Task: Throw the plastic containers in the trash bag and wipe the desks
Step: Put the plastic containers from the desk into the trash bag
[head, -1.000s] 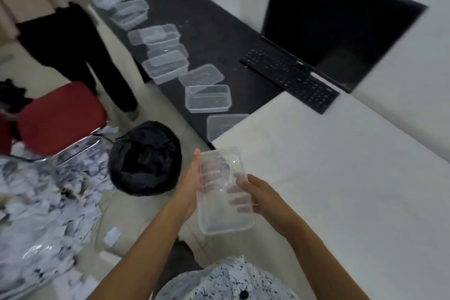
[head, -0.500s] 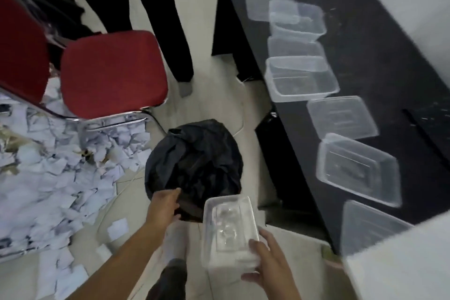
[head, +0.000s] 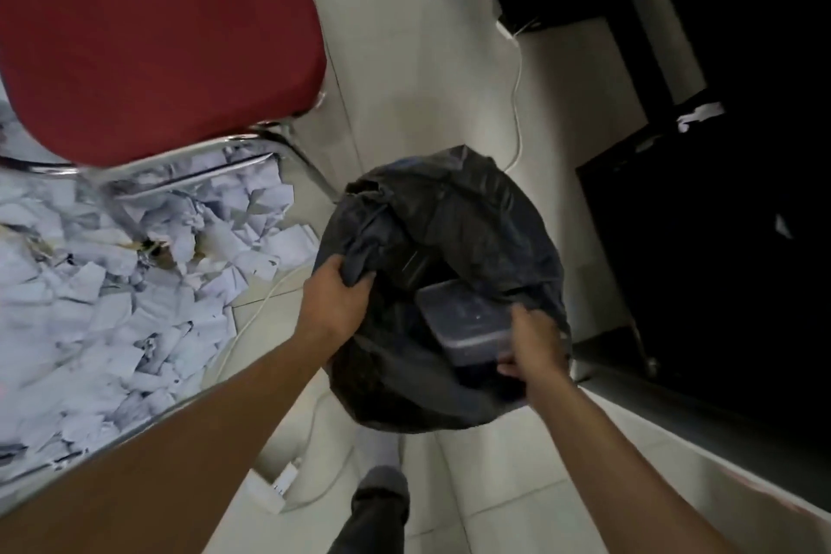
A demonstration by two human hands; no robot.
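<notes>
With the left hand clenched on the bag rim, release the container from the right hand only once it is fully inside.

Left hand fingers clenched; right hand fingers curled, gripping.

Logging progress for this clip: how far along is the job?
Done: nothing confirmable. In hand: left hand holds the trash bag rim open; right hand lowers a plastic container into its mouth, not yet released. Left: release it; no desk top or other containers in view, so the remainder can't be judged.
</notes>
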